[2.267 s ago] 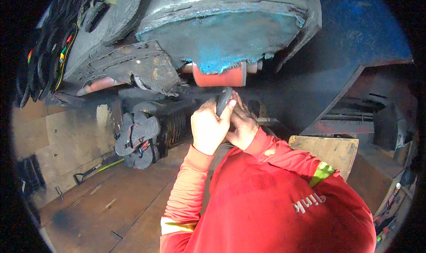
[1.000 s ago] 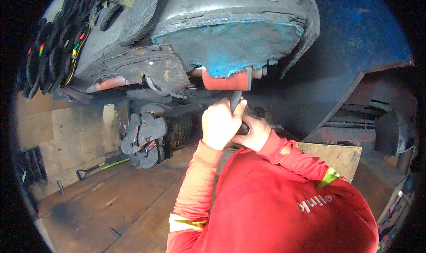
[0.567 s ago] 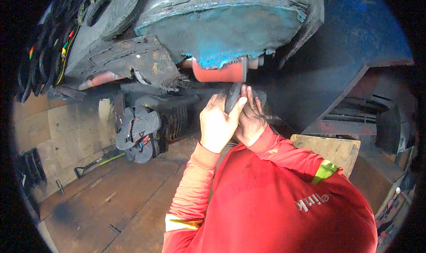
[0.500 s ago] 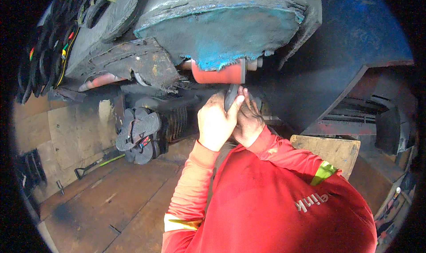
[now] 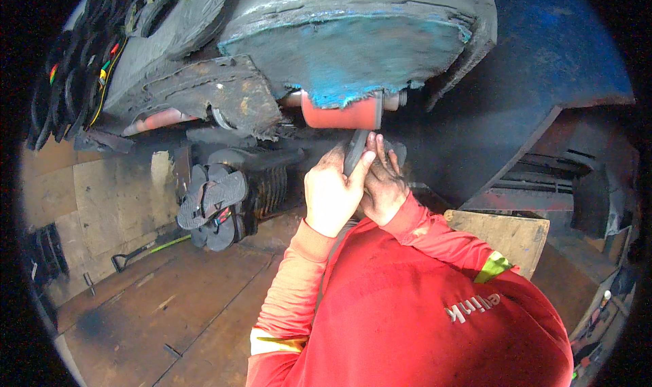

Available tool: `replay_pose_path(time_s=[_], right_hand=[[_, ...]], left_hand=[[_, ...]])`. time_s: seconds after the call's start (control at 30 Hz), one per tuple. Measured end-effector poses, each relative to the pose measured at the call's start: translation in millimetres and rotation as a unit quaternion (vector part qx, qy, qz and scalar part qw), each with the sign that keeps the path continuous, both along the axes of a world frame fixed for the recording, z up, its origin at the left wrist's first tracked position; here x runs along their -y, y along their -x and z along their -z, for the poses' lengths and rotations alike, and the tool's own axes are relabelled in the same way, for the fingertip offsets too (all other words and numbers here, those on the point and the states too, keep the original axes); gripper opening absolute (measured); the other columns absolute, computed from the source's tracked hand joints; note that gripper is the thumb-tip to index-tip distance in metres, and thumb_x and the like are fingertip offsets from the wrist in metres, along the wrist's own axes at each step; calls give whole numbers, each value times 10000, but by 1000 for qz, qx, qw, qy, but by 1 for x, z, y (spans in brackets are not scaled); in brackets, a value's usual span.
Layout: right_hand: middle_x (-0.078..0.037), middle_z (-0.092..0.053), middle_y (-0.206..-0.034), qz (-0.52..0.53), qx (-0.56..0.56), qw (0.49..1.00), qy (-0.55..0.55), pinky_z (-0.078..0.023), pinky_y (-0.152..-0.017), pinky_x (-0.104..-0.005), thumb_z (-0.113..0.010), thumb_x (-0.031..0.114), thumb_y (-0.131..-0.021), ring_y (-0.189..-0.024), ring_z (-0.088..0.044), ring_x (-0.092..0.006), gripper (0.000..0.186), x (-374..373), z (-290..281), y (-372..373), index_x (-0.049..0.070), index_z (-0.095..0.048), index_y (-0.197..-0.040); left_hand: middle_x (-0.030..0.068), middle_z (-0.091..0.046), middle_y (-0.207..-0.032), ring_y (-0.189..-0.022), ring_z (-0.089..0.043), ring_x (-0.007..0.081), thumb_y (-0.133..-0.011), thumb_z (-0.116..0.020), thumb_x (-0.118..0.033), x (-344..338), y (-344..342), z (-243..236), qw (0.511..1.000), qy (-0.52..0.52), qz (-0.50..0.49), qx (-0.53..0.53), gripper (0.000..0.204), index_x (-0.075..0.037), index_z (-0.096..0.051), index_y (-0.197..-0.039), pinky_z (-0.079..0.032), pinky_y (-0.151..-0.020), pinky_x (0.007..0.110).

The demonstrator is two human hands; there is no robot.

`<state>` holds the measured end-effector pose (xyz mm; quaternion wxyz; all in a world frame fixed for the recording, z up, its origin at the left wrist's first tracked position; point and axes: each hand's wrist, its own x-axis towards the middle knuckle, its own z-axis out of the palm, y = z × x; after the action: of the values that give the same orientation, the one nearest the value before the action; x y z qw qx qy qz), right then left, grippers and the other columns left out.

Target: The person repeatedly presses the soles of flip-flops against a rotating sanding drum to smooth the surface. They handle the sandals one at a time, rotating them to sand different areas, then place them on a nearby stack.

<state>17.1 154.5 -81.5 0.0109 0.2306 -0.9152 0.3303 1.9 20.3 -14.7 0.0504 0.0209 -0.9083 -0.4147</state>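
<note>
Both my hands hold a dark grey flip-flop sole (image 5: 354, 153), seen nearly edge-on, just under a red sanding drum (image 5: 341, 114). The sole's upper end is at the drum's lower edge; whether they touch I cannot tell. My left hand (image 5: 331, 191) grips the near side, thumb pointing up along it. Dusty and dark, my right hand (image 5: 384, 189) lies against the other side with its fingers pointing up. Part of the sole shows beyond those fingers. A frayed, dusty blue cloth (image 5: 346, 54) hangs over the top of the drum.
Grey flip-flops (image 5: 214, 200) are stacked left of my hands. Dark straps or loops (image 5: 64, 81) hang at the upper left. A blue metal panel (image 5: 536, 47) rises on the right, above a wooden board (image 5: 502, 234). Brown floor sheeting (image 5: 170, 312) spreads at the lower left.
The view has shifted slightly, so the drum appears a little farther right. My hands keep their hold, and more of the sole shows beyond my right fingers.
</note>
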Motion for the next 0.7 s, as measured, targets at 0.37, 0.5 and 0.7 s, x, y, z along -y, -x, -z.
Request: replay_pose_path(time_s=[0.37,0.5,0.7], right_hand=[[-313,-303,-1564,-34,149,978,142,-360,-1139,-534,-738,271,-812,-1460,-277,-486,800,2,-20,-4,11,-396,-1487],[-262,-612,-1288,19,115,976,187,-459,-1038,-481,-819,267,-757,-1226,-577,-417,603,1,-36,2,27,-596,-1263],[-298,-474,-1444,-9,310,943,123,-380,-1135,-460,-784,253,-784,-1382,-417,-442,714,-10,-43,16,3,-499,-1389]], left_hand=[[202,-664,-736,-668,-673,382,-890,-733,-358,10,12,-17,997,68,28,16,363,-1,-695,-832,-519,-595,431],[221,-655,-695,-643,-672,390,-876,-731,-397,6,20,-12,991,84,12,99,417,-2,-688,-750,-515,-572,451],[255,-667,-752,-713,-676,425,-886,-711,-422,-2,29,7,992,36,-6,121,441,15,-694,-829,-525,-634,468]])
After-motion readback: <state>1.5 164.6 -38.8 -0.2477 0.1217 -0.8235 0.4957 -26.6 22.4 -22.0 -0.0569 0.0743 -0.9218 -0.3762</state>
